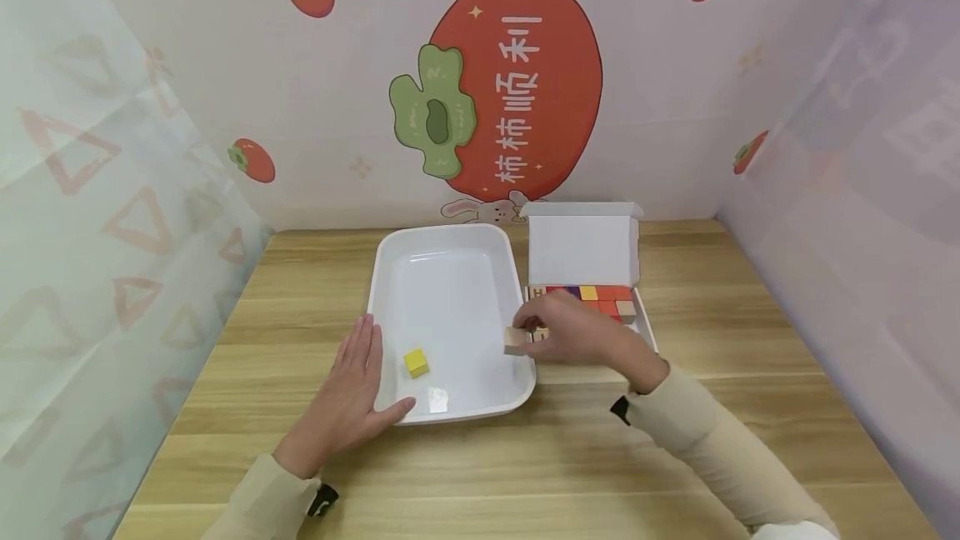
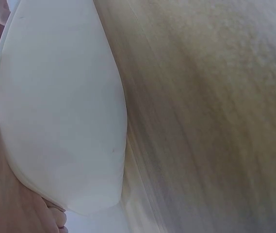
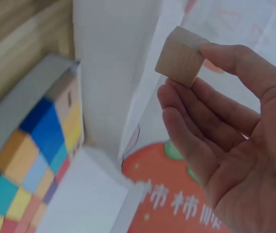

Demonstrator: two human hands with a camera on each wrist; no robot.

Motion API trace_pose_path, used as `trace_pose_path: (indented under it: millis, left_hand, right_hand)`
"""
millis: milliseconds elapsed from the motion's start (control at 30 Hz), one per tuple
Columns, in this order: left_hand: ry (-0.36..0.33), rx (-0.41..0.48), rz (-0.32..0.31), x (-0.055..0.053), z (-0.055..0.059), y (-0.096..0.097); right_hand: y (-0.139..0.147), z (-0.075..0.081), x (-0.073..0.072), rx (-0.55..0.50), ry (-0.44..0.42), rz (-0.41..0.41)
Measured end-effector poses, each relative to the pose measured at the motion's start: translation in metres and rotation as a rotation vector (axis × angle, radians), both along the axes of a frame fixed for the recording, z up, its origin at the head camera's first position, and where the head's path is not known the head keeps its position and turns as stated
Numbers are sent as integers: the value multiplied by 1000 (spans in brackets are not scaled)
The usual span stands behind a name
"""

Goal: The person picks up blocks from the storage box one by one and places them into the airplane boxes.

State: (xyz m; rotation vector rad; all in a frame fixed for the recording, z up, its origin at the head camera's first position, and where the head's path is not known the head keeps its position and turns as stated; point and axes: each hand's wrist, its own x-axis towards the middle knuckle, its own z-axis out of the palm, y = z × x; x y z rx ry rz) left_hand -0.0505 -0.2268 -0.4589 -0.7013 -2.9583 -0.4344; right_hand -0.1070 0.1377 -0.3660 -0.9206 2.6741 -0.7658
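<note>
My right hand [image 1: 572, 330] pinches a plain wooden cube [image 3: 180, 57] between thumb and fingers, over the right rim of the white tray [image 1: 450, 298]. My left hand [image 1: 352, 386] lies with straight fingers along the tray's left rim, its thumb over the near edge. In the left wrist view, that hand borders the tray's outer wall [image 2: 62, 107]. A yellow cube [image 1: 416, 362] sits inside the tray near its front left. Right of the tray stands a white box [image 1: 645, 319] holding several coloured cubes [image 3: 24, 165], partly hidden by my right hand in the head view.
The box's raised lid [image 1: 581, 248] stands open at the back. Tray and box rest on a wood-grain table [image 1: 480, 482]. A printed backdrop [image 1: 645, 107] with persimmon pictures rises behind the table, and pale curtains [image 1: 97, 215] flank both sides.
</note>
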Motion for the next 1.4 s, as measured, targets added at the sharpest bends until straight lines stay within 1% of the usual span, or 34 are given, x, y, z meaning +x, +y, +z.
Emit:
trace_pose_path:
  millis: [133,300,533,633,700,833,967,1200,1333,1400]
  left_hand:
    - [-3,1,-3,-1,-1,0]
    - [-5,3,-10,-2,-2,0]
    - [-10,-5,-3,-2,-2,-1]
    - [-6,-5,2,-1,-1,-1]
    - [-3,-4,2,0,0,-1]
    - [-11,-7,6,0,0,-2]
    - [-18,-10,7,-1,0,-2]
    - [-24,-12,7,-1,1,-1]
    - [-23,-14,11,-1,1,0]
    - [-24,-16,13,0,1,0]
  right_hand:
    - [31,3,0,3,48,-34]
    - [69,2,-1,64,50,-110]
    - [123,6,-7,99,-30,-193]
    - [142,4,-10,123,-45,-232]
    - [151,1,-13,134,-44,-242]
    - [164,-8,-17,142,-22,-222]
    - [170,-18,-22,145,-23,-206]
    - [173,-34,-28,159,-49,-225]
    - [171,-42,-30,179,-44,-227]
    - [169,-44,-30,191,-40,-241]
